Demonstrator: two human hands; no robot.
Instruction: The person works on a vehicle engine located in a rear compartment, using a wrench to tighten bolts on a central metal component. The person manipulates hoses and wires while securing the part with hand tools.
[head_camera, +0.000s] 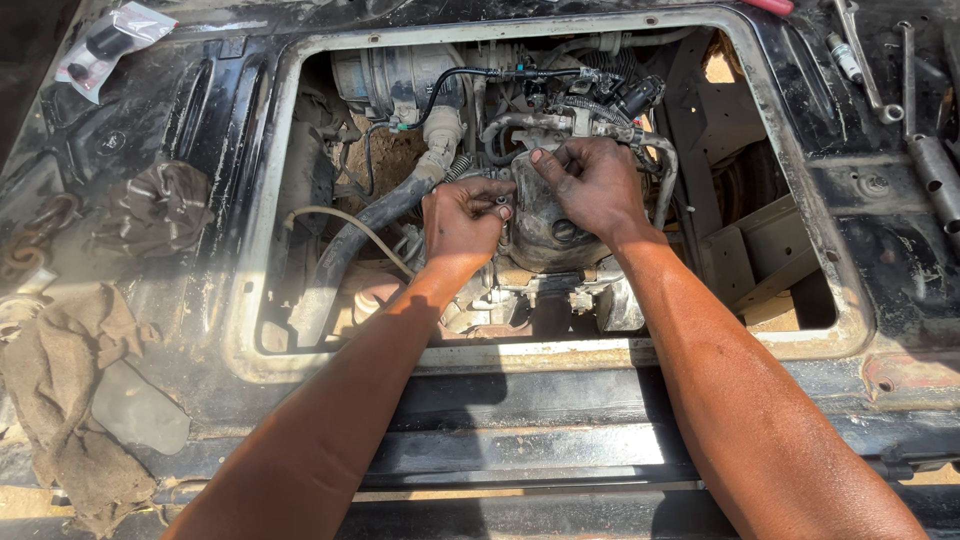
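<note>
Both hands are down in the engine bay, through the rounded rectangular opening in the black, scuffed sheet-metal deck (250, 330). My left hand (462, 218) is curled, fingers pinched narrow on a small dark fitting at the left edge of the grimy dark-grey domed metal engine cover (548, 235); what exactly it pinches I cannot tell. My right hand (592, 183) lies over the top of the same cover, fingers bent and pressing, thumb toward the left hand. The cover sits at the centre of the opening, below a tangle of thin black hoses and connectors (560, 85).

Judgement: the work is fiddly and greasy. I would keep the right hand steadying the cover while the left turns or seats the small part, so nothing drops into the bay below.

Surfaces: oily cast metal, dusty. A thick black ribbed rubber hose (350, 240) curves off left. A crumpled brown rag (60, 390) lies on the deck; long steel spanners (870, 60) lie at top right.
</note>
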